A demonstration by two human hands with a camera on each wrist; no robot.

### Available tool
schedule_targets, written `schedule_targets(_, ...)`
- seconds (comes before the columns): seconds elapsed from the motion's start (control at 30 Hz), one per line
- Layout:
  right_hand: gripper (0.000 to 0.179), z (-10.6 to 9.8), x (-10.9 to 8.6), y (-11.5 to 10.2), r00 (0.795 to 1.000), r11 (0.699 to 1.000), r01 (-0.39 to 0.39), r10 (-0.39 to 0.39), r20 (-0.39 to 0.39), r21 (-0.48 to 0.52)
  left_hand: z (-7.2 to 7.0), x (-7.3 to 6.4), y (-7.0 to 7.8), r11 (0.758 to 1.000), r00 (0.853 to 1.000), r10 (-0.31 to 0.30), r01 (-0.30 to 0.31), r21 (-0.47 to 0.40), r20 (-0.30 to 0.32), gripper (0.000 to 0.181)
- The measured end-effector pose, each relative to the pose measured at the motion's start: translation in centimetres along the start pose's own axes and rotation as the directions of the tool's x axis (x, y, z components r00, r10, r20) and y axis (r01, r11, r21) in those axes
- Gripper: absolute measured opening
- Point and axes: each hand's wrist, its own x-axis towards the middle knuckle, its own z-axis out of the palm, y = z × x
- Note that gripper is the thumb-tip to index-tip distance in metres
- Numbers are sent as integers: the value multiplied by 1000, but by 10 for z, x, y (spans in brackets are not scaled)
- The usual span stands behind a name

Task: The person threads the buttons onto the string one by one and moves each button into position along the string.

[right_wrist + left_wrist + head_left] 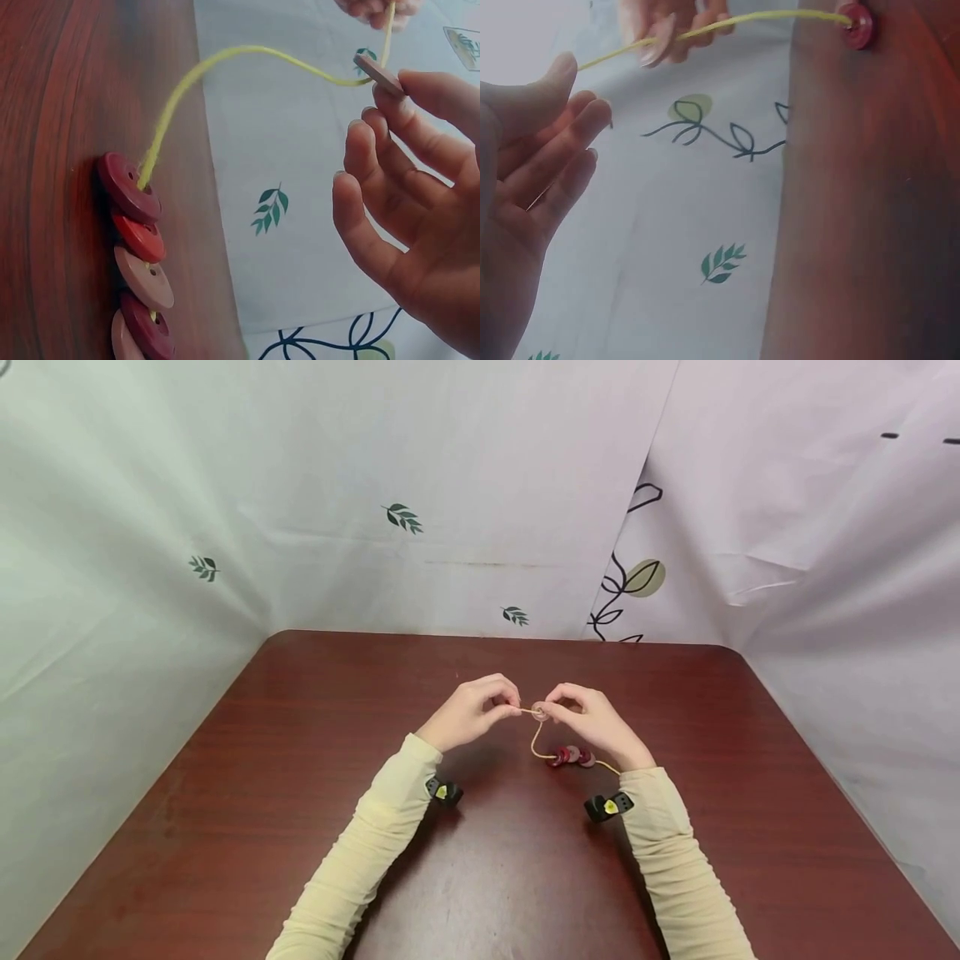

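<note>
Between thumb and fingertips my left hand (476, 710) pinches a yellow cord (769, 15), which stretches toward the other hand. My right hand (598, 720) holds a pale pinkish-brown button (379, 75) by its edge. The cord meets this button and shows on both sides of it; its hole is hard to make out. From there the cord curves down to a row of threaded buttons (139, 244), dark red, bright red and dusty pink, overlapping on the table below the right hand. The cord's other end runs on under the right wrist.
A glossy reddish-brown table (300, 735) lies beneath both hands. White cloth (480, 468) printed with leaves hangs behind it and at the sides. Each sleeved wrist wears a small black camera, one on the left (446, 791) and one on the right (607, 807).
</note>
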Motion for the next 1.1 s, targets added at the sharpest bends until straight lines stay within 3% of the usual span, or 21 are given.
schedule_targets(0.3,20,-1,1,4,999,997,-22,25,35,-79,-22,-1,3,994,997,-83,83,71,-3,9)
schedule_targets(0.43,18,-1,3,8,997,993,-22,31,73,-117,-35,-4,4,988,989,-142,138,63,51,8)
schedule_targets(0.67,19,0,4,14,992,977,-24,50,118,-213,-54,-9,3,974,960,-225,223,30,168,8)
schedule_targets(0.9,19,2,4,20,975,967,-91,135,175,-240,-62,-12,0,959,913,-276,283,23,302,10)
schedule_targets(1.1,20,4,2,22,957,955,-99,168,236,-279,-66,-16,-3,919,837,-379,392,51,394,9)
